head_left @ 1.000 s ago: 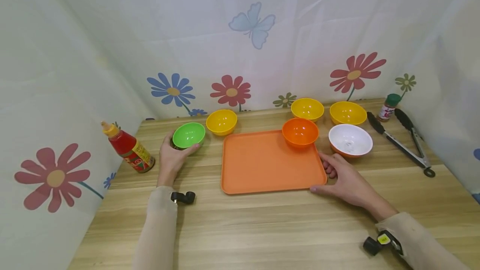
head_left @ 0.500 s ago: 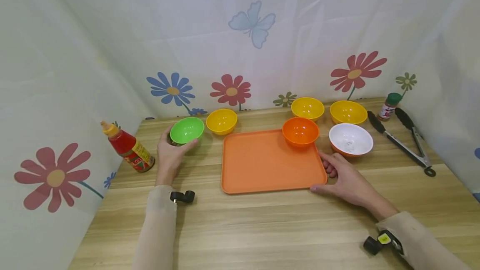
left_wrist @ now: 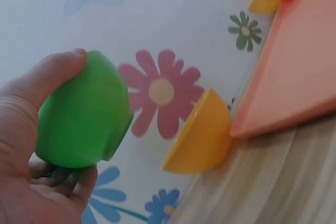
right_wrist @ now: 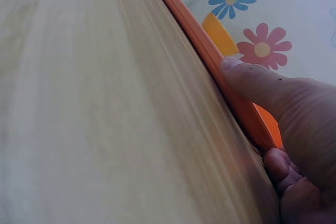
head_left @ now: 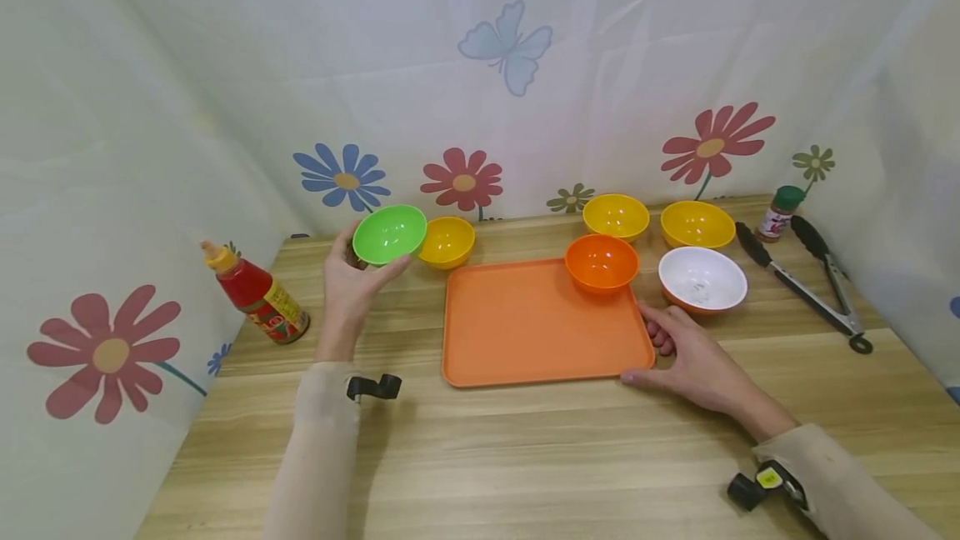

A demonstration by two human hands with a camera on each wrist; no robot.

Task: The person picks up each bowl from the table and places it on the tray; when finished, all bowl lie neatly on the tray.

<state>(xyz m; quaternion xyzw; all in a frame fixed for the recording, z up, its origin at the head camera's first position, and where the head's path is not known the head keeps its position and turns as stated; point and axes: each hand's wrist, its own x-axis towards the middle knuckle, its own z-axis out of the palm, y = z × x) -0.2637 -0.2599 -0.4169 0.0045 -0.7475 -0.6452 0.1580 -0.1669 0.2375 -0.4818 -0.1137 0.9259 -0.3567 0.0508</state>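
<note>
My left hand (head_left: 352, 294) holds a green bowl (head_left: 390, 235) up off the table, thumb at the near side and fingers around its far left. In the left wrist view the green bowl (left_wrist: 86, 114) appears side-on, clear of any surface. At the right front corner of an orange tray (head_left: 540, 332), my right hand (head_left: 693, 361) grips the edge. Its thumb lies along the front rim and its fingers curl by the right side, as the right wrist view of the tray (right_wrist: 210, 51) confirms. An orange bowl (head_left: 602, 263) stands on the tray's back right corner.
A yellow bowl (head_left: 448, 243) sits behind the green one. Two more yellow bowls, a white-lined bowl (head_left: 702, 278), a green-capped spice jar (head_left: 778, 213) and tongs (head_left: 810, 290) stand or lie at right. A red sauce bottle (head_left: 258, 294) stands at left.
The left hand has lifted the green bowl off the table and shifted it slightly right, so it now overlaps the yellow bowl in view. The right hand and tray have stayed put.
</note>
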